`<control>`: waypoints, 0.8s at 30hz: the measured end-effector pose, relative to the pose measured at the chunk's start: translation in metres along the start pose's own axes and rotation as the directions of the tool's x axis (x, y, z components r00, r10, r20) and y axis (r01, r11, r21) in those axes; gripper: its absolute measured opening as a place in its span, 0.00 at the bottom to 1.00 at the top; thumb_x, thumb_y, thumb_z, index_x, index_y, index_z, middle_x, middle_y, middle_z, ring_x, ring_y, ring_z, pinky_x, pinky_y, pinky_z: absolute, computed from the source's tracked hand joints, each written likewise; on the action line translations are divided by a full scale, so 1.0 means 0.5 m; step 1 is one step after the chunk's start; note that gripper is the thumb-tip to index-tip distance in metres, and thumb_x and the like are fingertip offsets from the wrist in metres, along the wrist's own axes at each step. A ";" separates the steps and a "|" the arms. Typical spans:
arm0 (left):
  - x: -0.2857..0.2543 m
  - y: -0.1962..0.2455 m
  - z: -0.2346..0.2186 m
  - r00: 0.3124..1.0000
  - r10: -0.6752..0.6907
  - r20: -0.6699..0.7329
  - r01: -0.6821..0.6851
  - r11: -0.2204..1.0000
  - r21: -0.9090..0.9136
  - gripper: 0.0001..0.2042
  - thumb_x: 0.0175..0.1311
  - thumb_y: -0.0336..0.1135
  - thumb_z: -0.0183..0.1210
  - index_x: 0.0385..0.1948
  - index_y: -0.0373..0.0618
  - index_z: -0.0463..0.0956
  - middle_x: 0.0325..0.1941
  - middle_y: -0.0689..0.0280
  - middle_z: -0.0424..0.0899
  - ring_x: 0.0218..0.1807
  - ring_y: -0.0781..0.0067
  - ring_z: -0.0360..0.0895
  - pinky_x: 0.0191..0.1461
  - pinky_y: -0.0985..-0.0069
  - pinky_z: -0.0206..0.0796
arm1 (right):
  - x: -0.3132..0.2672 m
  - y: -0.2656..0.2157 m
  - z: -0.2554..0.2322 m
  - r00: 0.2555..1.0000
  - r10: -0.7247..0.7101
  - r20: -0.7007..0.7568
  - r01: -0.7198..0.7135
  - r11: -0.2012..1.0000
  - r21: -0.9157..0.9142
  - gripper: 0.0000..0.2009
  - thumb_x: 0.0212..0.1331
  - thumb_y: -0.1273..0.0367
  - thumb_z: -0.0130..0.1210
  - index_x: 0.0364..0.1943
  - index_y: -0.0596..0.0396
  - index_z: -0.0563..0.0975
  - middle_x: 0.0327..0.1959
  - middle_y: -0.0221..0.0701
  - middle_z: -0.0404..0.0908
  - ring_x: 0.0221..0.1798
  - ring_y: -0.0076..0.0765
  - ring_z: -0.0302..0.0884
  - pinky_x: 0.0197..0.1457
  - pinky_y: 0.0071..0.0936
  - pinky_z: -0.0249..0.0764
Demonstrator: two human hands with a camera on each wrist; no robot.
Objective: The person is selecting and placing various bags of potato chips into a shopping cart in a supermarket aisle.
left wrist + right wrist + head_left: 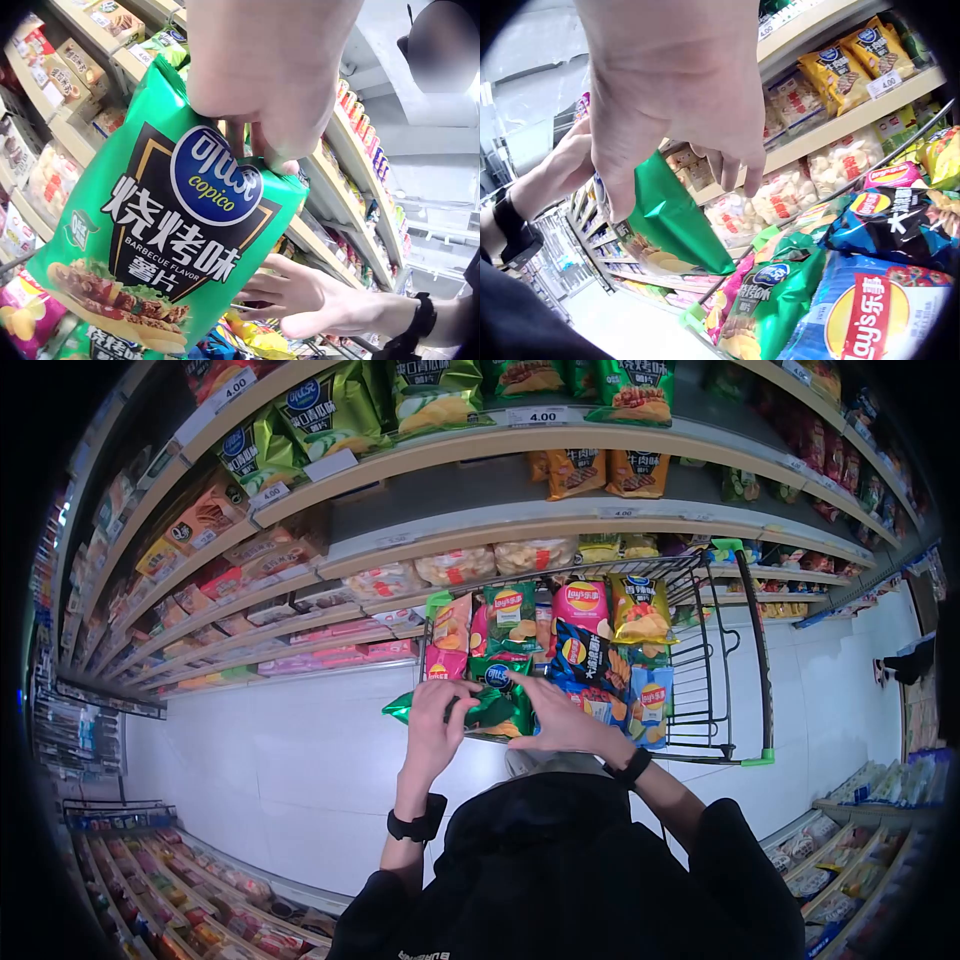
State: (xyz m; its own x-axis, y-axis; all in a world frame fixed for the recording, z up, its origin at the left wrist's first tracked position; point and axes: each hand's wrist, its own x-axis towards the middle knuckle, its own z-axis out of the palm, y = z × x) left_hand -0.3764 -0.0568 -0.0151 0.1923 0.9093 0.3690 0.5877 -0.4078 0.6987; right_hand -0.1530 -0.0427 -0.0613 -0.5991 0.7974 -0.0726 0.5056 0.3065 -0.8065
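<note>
My left hand pinches the top edge of a green Copico barbecue chip bag over the near end of a wire shopping cart. In the left wrist view the left hand grips the green bag from above and the bag hangs upright. My right hand lies beside the bag with straight fingers touching its edge. In the left wrist view the right hand reaches in from the right, behind the bag's lower corner. The right hand holds nothing; the green bag hangs just below it.
The cart is packed with chip bags: a red Lay's bag, a dark blue bag, a yellow one. Snack shelves stand right behind the cart, and more shelves line the other side. White floor lies to the left.
</note>
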 end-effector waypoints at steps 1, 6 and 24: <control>0.000 0.006 0.005 1.000 -0.015 0.006 0.015 0.999 -0.037 0.02 0.56 0.23 0.58 0.28 0.39 0.74 0.37 0.62 0.85 0.39 0.59 0.76 0.51 0.68 0.64 | 0.010 0.008 0.018 0.999 -0.036 -0.014 0.037 0.999 0.020 0.49 0.43 0.56 0.71 0.69 0.54 0.53 0.64 0.52 0.63 0.69 0.55 0.59 0.70 0.45 0.57; -0.010 0.015 0.023 0.981 -0.191 -0.022 0.178 0.946 -0.270 0.02 0.57 0.23 0.59 0.29 0.39 0.75 0.38 0.62 0.85 0.43 0.60 0.78 0.55 0.67 0.64 | 0.031 0.007 0.055 0.998 -0.025 -0.066 0.035 0.987 0.157 0.49 0.41 0.55 0.72 0.68 0.53 0.54 0.59 0.51 0.70 0.62 0.57 0.68 0.64 0.45 0.66; -0.042 -0.055 0.085 0.744 -0.540 0.395 0.663 0.522 -0.536 0.37 0.60 0.39 0.66 0.67 0.37 0.55 0.58 0.57 0.74 0.57 0.71 0.73 0.59 0.73 0.68 | 0.018 0.032 0.044 0.927 0.319 -0.196 0.010 0.502 0.865 0.36 0.55 0.62 0.67 0.64 0.59 0.60 0.57 0.34 0.72 0.59 0.29 0.70 0.62 0.28 0.67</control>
State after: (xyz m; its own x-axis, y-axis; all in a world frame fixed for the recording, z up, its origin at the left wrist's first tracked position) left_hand -0.3633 -0.0610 -0.0683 0.1362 0.9288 -0.3446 0.0138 0.3460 0.9381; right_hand -0.1640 -0.0417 -0.0877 -0.2727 0.9390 -0.2094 -0.2890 -0.2875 -0.9131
